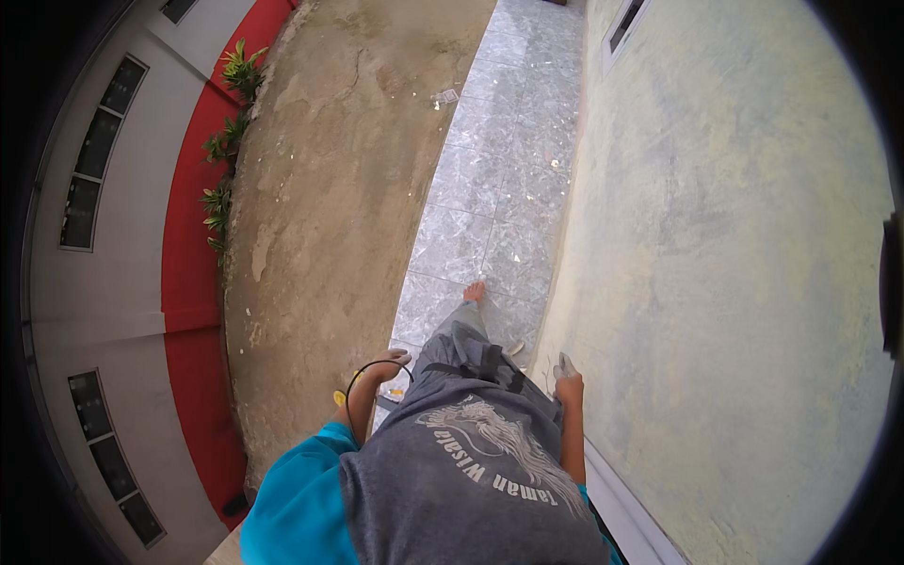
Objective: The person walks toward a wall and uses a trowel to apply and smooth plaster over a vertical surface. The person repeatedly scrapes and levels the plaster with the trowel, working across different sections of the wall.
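Note:
My left hand (395, 360) hangs beside my left hip, above the edge of the tiled walkway. Its fingers are loosely stretched, and I see nothing in them. A thin black cable (350, 395) loops round near my left forearm and wrist. On my other side, my right hand (567, 369) is down by the foot of the plastered wall, with greyish, dusty-looking fingers pointing forward. It appears to hold nothing. One bare foot (475, 292) shows ahead of me on the grey tiles (457, 235).
A pale, patchy wall (716, 235) runs close along my right. Left of the tiles lies bare brown ground (330, 188). Beyond it stand green plants (217, 202) and a building with a red lower band (193, 254). White scraps (444, 97) lie beside the walkway.

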Demonstrator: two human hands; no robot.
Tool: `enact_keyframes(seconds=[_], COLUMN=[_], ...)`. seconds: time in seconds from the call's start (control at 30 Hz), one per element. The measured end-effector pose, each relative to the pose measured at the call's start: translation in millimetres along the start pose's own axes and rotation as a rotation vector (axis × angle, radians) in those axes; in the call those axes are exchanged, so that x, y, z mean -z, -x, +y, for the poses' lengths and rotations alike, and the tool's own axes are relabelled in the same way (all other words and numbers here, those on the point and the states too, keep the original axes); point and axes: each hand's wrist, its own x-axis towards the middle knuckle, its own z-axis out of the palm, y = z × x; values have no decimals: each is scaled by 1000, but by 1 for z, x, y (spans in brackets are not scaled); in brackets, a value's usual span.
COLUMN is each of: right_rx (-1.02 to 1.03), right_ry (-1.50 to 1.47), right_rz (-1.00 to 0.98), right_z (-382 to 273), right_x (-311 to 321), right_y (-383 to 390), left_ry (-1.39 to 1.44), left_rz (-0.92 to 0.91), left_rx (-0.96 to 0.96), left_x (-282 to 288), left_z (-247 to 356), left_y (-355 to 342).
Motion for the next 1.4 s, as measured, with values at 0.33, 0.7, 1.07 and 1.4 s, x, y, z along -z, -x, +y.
enact_keyframes(seconds=[0.33, 0.7, 1.07, 1.4], right_rx=[-734, -618, 155, 59], right_ry=[-132, 64, 279, 4], right_rz=[-215, -474, -241, -285], right_z=[-45, -166, -669, -780], right_x=[-36, 18, 5, -106], right_y=[-227, -489, -1031, -1185], left_ry=[29, 381, 579, 313], left_rz=[453, 871, 777, 283], left_rx=[53, 499, 436, 582], left_x=[136, 151, 112, 324], left_z=[251, 319, 450, 607], left_y=[-236, -317, -445, -645])
